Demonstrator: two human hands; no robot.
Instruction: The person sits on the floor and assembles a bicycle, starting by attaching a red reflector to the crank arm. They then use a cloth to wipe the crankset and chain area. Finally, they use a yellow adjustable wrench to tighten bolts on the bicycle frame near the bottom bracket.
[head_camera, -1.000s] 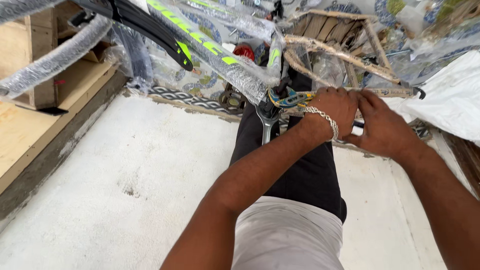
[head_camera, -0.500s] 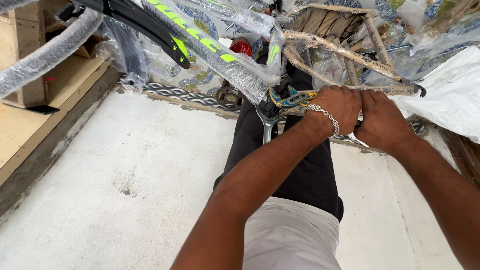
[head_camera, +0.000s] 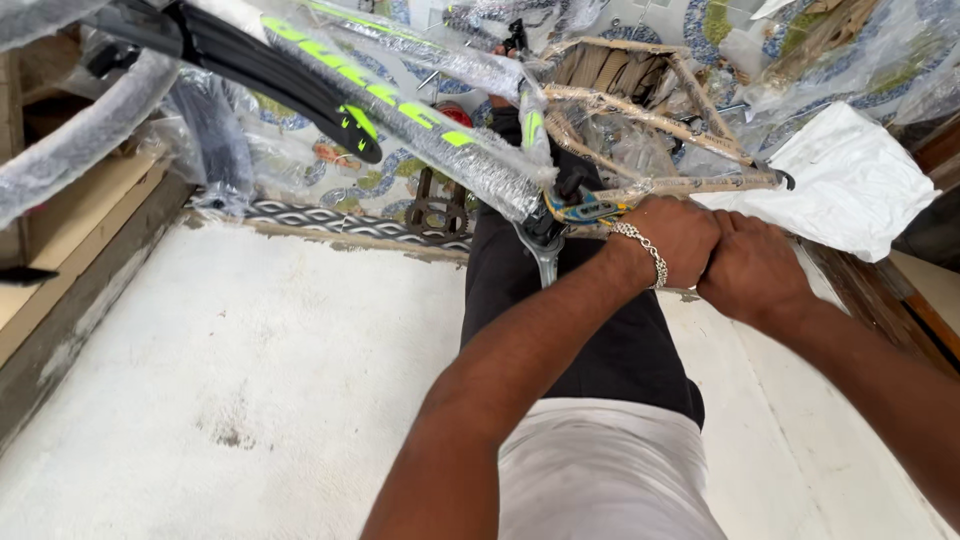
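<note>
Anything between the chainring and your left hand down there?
Yes. In the head view, the black trouser leg and the silver crank arm lie between the chainring and the left hand.

**Rough pale floor, patterned tiles beyond**

A rough, whitish concrete floor fills the lower view, marked by a faint dark stain. At left runs a light wooden plank platform. Beyond the floor's edge lie blue-and-white patterned tiles. Soft, even daylight falls throughout.

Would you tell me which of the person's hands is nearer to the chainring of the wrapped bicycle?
Left. The left hand grips the frame just right of the chainring; the right hand sits beyond it, farther right.
</note>
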